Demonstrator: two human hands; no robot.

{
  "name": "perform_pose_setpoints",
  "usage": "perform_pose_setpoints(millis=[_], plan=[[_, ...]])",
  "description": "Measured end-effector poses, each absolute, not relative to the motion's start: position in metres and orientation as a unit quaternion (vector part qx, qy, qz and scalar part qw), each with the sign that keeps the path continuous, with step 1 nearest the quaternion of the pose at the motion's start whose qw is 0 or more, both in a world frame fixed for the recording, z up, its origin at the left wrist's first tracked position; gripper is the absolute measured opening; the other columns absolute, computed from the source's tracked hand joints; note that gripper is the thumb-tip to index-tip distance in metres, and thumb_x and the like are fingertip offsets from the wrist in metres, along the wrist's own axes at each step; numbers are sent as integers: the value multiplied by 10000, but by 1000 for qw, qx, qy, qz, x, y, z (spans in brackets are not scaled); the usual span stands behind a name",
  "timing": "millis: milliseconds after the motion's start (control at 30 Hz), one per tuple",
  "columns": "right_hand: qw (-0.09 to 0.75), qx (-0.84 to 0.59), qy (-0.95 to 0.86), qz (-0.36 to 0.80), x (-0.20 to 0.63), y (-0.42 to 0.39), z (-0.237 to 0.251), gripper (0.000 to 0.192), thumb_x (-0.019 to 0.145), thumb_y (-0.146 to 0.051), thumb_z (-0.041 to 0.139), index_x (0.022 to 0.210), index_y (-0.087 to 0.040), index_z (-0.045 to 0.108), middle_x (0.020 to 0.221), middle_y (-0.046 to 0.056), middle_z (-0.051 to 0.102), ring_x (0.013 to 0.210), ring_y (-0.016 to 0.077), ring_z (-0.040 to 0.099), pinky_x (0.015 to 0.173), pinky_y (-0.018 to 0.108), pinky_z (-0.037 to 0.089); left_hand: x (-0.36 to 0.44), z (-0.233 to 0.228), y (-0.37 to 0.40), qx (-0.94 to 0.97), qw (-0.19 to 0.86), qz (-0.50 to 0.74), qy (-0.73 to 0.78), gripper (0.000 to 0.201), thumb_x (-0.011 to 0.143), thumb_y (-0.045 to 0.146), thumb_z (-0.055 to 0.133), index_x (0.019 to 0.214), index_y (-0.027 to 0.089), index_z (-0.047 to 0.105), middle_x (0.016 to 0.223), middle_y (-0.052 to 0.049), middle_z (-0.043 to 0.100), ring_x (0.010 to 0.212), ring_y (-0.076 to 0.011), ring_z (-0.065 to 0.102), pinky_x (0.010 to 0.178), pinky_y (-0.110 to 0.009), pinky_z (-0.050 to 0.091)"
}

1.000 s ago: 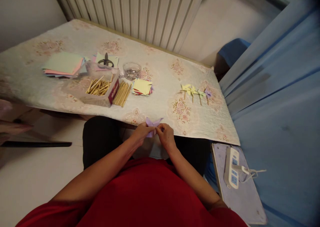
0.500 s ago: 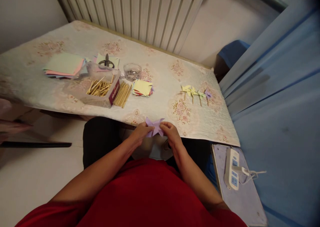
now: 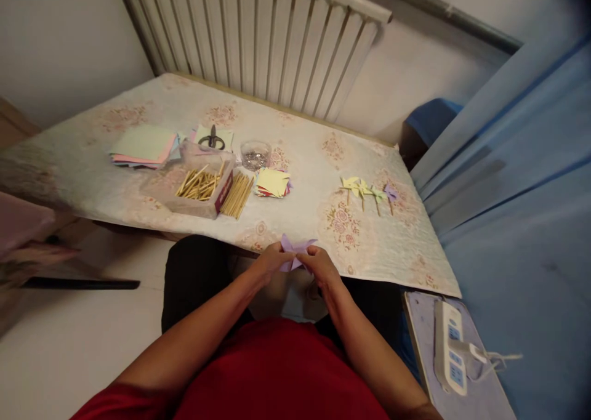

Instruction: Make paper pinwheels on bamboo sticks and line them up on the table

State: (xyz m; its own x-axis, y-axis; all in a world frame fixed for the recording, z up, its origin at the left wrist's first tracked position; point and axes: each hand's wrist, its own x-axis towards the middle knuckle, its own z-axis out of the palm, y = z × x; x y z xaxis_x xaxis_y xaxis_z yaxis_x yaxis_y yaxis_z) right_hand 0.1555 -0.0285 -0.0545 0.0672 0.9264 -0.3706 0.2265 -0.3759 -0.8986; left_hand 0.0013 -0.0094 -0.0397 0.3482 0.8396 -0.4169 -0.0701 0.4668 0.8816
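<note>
**Purple pinwheel pinched between both hands at table edge**

Folded purple paper pinwheel [image 3: 295, 249] sits at the near edge of the floral-cloth table [image 3: 323, 161], over the lap. Left hand [image 3: 272, 261] pinches its left side, fingers closed on the paper. Right hand [image 3: 321, 266] grips the right side, thumb on top. Paper points stick up between and above the fingertips.

On table: clear plastic box of wooden sticks [image 3: 201, 186], loose stick bundle [image 3: 237, 195] just beside it, small stack of coloured paper squares [image 3: 272, 183], row of finished small paper pinwheels [image 3: 369, 192] well to the right.
</note>
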Motion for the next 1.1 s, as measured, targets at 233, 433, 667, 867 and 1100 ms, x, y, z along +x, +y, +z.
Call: perform_pose_setpoints(millis=[233, 433, 667, 867, 1100], plan=[[377, -629, -420, 534, 148, -1, -49, 216, 629, -363, 664, 662, -164, 588, 556, -46, 524, 491, 91, 392, 494, 229, 286, -7, -41, 22, 409, 745, 320, 418, 304, 609, 274, 715, 855, 101, 677, 693, -9, 651, 657, -138, 558, 615, -236, 396], [437, -624, -396, 513, 147, 32, -31, 264, 662, -423, 697, 684, -176, 605, 565, -36, 530, 494, 103, 408, 500, 241, 306, -9, -46, 68, 423, 760, 342, 356, 331, 612, 274, 705, 888, 92, 684, 743, -18, 658, 661, -132, 568, 653, -245, 418], [481, -676, -462, 314, 160, 108, 24, 233, 622, -329, 702, 792, -174, 668, 708, 32, 652, 668, 177, 576, 655, 303, 445, -21, -53, 122, 423, 767, 356, 325, 361, 604, 217, 677, 948, 106, 682, 808, -29, 685, 754, -158, 601, 711, -259, 449], [378, -593, -646, 297, 115, 204, 50, 113, 687, -285, 596, 694, -180, 637, 628, 12, 640, 612, 157, 573, 623, 281, 447, -21, -70, 142, 393, 785, 349, 328, 329, 623, 193, 637, 937, 102, 675, 791, -28, 678, 663, -132, 566, 630, -237, 404], [231, -534, -769, 266, 41, 318, 36, 119, 723, -199, 548, 700, -161, 659, 598, -11, 624, 586, 118, 549, 581, 217, 388, -12, -86, 149, 388, 785, 322, 359, 237, 613, 191, 643, 844, 145, 668, 789, -34, 675, 684, -156, 565, 631, -263, 388]])
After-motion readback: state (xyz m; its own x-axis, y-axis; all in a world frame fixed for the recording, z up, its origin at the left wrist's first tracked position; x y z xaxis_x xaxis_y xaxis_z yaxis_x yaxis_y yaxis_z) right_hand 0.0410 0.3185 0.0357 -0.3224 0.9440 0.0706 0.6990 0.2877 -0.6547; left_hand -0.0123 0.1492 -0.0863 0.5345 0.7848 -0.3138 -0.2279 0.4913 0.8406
